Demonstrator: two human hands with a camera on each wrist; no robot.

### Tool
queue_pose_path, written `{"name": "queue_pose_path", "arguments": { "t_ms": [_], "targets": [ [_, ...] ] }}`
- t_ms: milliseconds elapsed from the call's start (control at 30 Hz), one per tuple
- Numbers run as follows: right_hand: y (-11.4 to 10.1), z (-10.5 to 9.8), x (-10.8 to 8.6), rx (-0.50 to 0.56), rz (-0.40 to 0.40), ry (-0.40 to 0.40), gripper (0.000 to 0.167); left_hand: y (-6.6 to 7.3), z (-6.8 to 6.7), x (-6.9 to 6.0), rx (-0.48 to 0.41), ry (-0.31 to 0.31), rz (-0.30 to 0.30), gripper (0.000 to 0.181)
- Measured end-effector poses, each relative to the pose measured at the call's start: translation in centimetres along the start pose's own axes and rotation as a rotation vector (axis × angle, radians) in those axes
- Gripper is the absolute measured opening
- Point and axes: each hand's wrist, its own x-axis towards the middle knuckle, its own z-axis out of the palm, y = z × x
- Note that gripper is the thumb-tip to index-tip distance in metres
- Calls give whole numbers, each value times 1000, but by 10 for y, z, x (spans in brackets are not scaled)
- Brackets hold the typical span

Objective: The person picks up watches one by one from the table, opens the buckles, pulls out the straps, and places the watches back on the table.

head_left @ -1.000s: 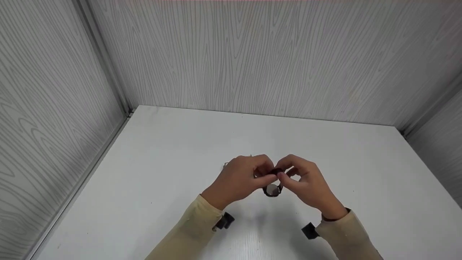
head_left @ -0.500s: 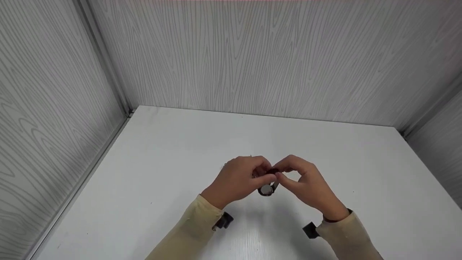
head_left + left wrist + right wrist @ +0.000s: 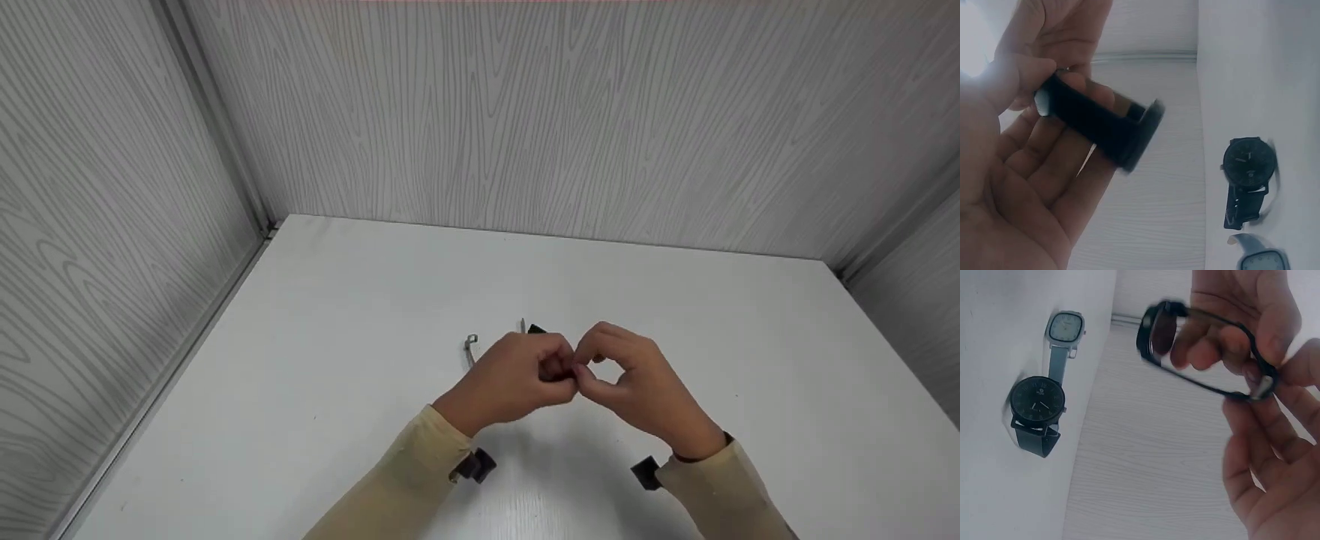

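Note:
Both hands meet over the table around a black wristwatch (image 3: 1144, 333), its strap bent into a loop. My left hand (image 3: 514, 379) grips the strap, with fingers curled around it, as the left wrist view shows for the watch (image 3: 1092, 115). Fingertips of my right hand (image 3: 634, 375) pinch the strap at the buckle end, opposite the case. From the head view the held watch is almost wholly hidden by the hands. On the table lie a round black watch (image 3: 1037, 402) and a pale square-faced watch (image 3: 1067, 328), one beside the other.
A white table (image 3: 360, 300) stretches under the hands. Wood-grain panels (image 3: 487, 112) stand at its back and sides. Behind the left hand, a thin strap end with a buckle (image 3: 470, 345) pokes out. Small black cameras (image 3: 476, 465) sit at both wrists.
The held watch's case, which hung below the fingers, has turned out of sight in the head view. My left hand has shifted slightly down and right, uncovering more of the watches behind it.

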Motion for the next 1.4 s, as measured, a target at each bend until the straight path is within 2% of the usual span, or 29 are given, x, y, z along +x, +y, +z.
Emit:
{"name": "queue_pose_path", "arguments": {
  "t_ms": [133,233,467,733,1033,1133,1233,1400],
  "targets": [
    [0,-7,-1,-56,38,-76,37,0,2,1,47,37,4,7],
    [-1,-9,-1,-114,45,-76,36,-1,1,1,91,68,23,10],
    [-4,-7,0,-242,73,-6,26,-2,-2,1,191,55,94,17],
    [-6,-8,0,-251,167,-62,21,1,-2,-1,354,27,142,24],
    [-1,-7,-1,-327,86,-85,18,1,1,-2,463,50,213,25],
    [1,-5,-2,-357,85,-112,16,0,2,-2,481,29,198,24],
    [3,-4,-2,-384,46,-130,15,0,1,-2,484,-5,173,23],
    [6,-2,-5,-440,-38,-107,19,2,-2,-2,419,-47,155,21]
  ]
}}
